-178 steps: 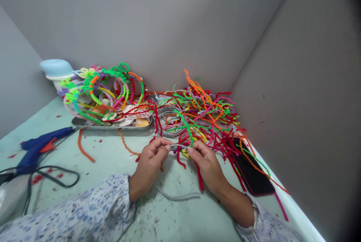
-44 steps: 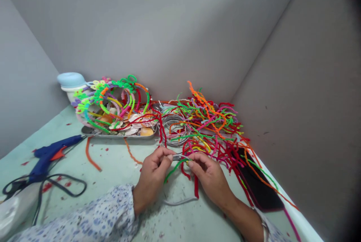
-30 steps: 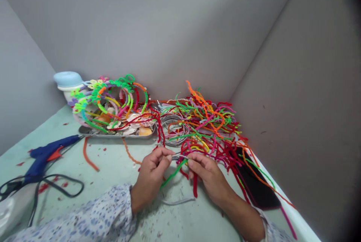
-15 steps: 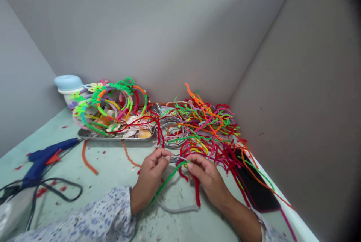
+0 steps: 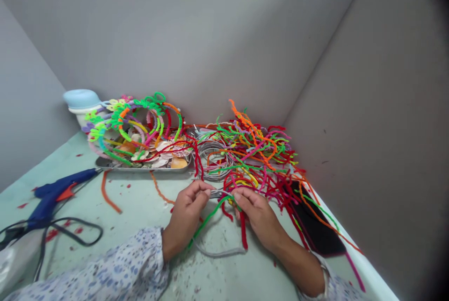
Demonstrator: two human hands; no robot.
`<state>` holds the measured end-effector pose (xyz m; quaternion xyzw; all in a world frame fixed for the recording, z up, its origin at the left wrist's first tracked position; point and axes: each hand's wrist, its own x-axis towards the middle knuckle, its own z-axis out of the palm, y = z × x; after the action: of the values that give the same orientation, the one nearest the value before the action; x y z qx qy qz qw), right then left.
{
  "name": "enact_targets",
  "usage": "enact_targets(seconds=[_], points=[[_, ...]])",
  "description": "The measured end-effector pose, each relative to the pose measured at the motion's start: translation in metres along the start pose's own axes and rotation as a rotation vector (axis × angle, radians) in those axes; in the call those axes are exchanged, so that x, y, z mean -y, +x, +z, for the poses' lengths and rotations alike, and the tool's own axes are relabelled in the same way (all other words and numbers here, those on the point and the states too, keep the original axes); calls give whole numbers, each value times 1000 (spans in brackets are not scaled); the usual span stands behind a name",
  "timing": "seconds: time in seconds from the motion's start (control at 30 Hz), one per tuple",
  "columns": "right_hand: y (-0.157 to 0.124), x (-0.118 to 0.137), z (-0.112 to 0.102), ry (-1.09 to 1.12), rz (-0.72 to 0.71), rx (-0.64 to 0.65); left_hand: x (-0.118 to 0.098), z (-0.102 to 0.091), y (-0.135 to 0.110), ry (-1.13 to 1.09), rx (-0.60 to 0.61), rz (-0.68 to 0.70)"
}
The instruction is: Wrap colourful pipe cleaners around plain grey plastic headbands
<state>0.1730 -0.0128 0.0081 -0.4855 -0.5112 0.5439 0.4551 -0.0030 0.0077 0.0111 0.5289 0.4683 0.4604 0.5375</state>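
Note:
My left hand [image 5: 185,214] pinches one end of a thin grey metal headband [image 5: 218,194], whose curve loops down onto the table near my wrists. My right hand [image 5: 254,214] pinches the band a little to the right, holding a green pipe cleaner [image 5: 206,219] against it. The green strand trails down and left under my left hand. A red pipe cleaner [image 5: 242,231] hangs beside my right hand. Both hands are closed.
A tangled heap of coloured pipe cleaners [image 5: 256,151] and bare grey headbands [image 5: 210,156] lies behind my hands. A metal tray [image 5: 140,164] with shells and wrapped headbands sits left of it. A blue glue gun [image 5: 52,193] lies far left, a black phone [image 5: 315,226] right.
The green pipe cleaner has come out of the heap and now trails down-left below my left hand. Both hands stay pinched on the headband at about the same spot.

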Motion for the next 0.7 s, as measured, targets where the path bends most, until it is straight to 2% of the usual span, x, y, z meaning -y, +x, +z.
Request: enact_targets(seconds=[0.37,0.7], points=[[3,-5,0,-2,21,39,0,0,1,-28,43,-9],[3,-8,0,116,51,62,-1,-1,1,-42,67,-9]])
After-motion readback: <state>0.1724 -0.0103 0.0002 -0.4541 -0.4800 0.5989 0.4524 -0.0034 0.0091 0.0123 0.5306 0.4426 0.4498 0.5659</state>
